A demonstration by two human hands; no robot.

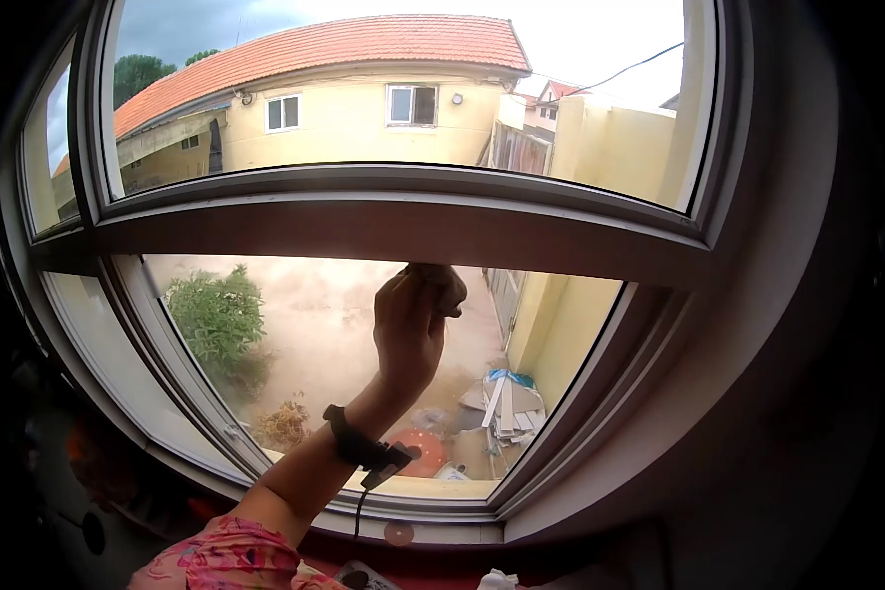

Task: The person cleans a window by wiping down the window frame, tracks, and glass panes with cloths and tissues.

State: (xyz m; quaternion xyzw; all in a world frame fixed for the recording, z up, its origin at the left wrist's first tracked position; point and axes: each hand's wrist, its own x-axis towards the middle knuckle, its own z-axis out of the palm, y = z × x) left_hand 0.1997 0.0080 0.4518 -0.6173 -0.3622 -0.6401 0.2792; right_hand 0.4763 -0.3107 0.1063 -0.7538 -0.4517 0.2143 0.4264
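Note:
My left hand (409,320) is raised to the lower window pane (334,305), with its fingers closed around a bunched greyish cloth (446,289). The cloth is up at the pane's top edge, just under the wide horizontal frame bar (403,228). Part of it is hidden behind my fingers. A black band with a small box and a cable (364,447) is strapped round my wrist. My forearm reaches up from the lower left, out of a pink patterned sleeve (228,559). My right hand is out of view.
An upper pane (364,138) sits above the bar, and side panes (98,315) flank it at left. A white wall (767,324) curves along the right. Below the sill lies a white crumpled item (498,580). Outside are a bush (216,320) and stacked boards (509,405).

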